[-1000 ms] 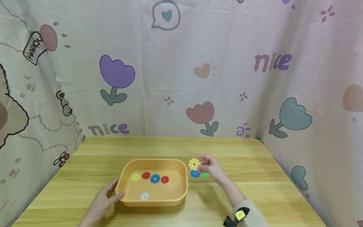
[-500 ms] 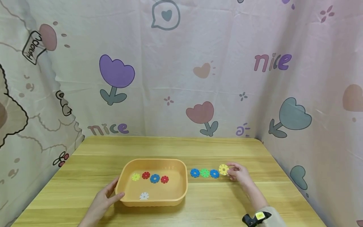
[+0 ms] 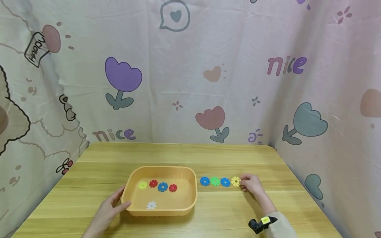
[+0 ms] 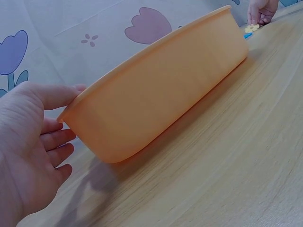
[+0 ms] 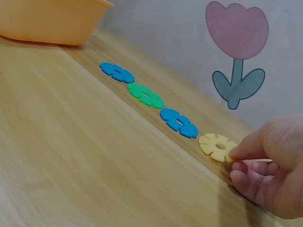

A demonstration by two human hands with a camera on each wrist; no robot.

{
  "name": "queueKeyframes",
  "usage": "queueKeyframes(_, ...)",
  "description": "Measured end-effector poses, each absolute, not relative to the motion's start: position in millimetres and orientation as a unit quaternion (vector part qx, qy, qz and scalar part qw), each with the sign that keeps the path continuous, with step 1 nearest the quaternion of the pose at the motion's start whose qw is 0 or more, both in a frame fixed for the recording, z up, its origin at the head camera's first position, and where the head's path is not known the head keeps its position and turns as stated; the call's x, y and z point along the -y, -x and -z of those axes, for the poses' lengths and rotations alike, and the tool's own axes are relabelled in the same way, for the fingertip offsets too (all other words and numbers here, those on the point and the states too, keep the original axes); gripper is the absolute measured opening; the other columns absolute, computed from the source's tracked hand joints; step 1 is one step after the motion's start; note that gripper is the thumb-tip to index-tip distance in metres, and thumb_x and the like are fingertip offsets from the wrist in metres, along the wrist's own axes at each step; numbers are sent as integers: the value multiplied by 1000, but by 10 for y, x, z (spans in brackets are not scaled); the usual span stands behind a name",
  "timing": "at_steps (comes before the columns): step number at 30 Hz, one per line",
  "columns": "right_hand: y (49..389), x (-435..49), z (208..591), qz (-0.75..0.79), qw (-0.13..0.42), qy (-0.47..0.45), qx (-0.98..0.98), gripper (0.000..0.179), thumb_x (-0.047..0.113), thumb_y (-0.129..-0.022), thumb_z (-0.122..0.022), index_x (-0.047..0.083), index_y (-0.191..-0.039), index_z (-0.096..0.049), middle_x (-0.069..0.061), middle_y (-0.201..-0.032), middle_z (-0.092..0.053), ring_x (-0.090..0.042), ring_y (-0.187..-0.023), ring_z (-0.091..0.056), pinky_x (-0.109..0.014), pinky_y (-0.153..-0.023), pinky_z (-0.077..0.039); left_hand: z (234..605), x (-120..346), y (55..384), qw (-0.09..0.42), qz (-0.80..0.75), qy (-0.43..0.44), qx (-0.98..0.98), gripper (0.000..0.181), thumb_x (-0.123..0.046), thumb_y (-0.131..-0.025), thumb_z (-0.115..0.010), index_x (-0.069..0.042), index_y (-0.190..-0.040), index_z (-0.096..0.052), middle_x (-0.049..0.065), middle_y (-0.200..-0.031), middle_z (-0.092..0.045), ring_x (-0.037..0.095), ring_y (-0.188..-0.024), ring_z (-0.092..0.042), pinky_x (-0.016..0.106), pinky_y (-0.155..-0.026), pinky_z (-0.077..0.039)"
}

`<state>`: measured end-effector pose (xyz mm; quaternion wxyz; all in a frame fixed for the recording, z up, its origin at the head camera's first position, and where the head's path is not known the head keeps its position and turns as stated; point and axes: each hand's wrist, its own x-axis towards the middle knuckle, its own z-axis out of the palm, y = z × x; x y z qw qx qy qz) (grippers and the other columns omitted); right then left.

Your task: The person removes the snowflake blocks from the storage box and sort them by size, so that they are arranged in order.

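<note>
My right hand (image 3: pixel 252 184) pinches the edge of a yellow snowflake disc (image 5: pixel 216 147) at the right end of a row. Left of it lie a blue disc (image 3: pixel 225 182), a green disc (image 3: pixel 215 181) and another blue disc (image 3: pixel 204 181), flat on the table. At the left, my left hand (image 4: pixel 33 151) holds the rim of an orange plastic basin (image 4: pixel 156 90), its thumb over the edge and its fingers outside. Inside the basin are a yellow disc (image 3: pixel 143 185), two red discs, a blue disc (image 3: pixel 162 187) and a white disc (image 3: pixel 151 205).
The wooden table (image 3: pixel 226 215) runs back to a printed curtain (image 3: pixel 178 82) with flowers and words on it. The basin's right wall stands just left of the row. A black strap (image 3: pixel 262 224) is on the right sleeve.
My right hand has moved right with the yellow disc and lowered it to the table at the row's end. The second blue disc has come into view. The left hand and basin stay put.
</note>
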<state>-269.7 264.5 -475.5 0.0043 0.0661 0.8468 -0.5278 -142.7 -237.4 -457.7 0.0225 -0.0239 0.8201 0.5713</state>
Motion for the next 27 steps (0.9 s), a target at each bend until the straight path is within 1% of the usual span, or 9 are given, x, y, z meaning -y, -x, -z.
queueKeyframes(5, 2690, -2639, 4765, 507, 4, -65, -860, 14, -6, -81, -60, -12, -93, -59, -8, -69, -57, -14, -57, -55, -25, -49, -50, 4591, 2380, 1418, 17, -563, 21, -826, 75, -24, -89, -63, 6, -144, -21, 26, -148, -17, 43, -135, -16, 49, -104, -23)
queueKeyframes(12, 2694, -2646, 4772, 520, -4, -65, -852, 14, -6, -82, -60, -14, -94, -57, -8, -70, -58, -13, -57, -55, -24, -49, -51, 4590, 2376, 1437, 16, -565, 20, -824, 75, -25, -89, -62, 6, -144, -21, 26, -148, -18, 43, -135, -16, 48, -104, -23)
queueKeyframes(21, 2661, -2666, 4732, 529, -22, -60, -846, 27, -4, -84, -59, -18, -107, -54, -17, -85, -62, -16, -64, -60, -26, -56, -54, 4582, 2373, 1405, 22, -563, 27, -826, 76, -25, -89, -62, 5, -144, -21, 27, -149, -16, 44, -135, -15, 50, -104, -24)
queueKeyframes(27, 2651, -2558, 4522, 560, -23, -46, -827, 29, -3, -86, -58, -17, -110, -54, -16, -89, -61, -20, -74, -60, -28, -63, -54, 4581, 2374, 1421, 22, -573, 26, -819, 75, -25, -89, -62, 4, -145, -21, 26, -149, -16, 43, -135, -13, 51, -105, -22)
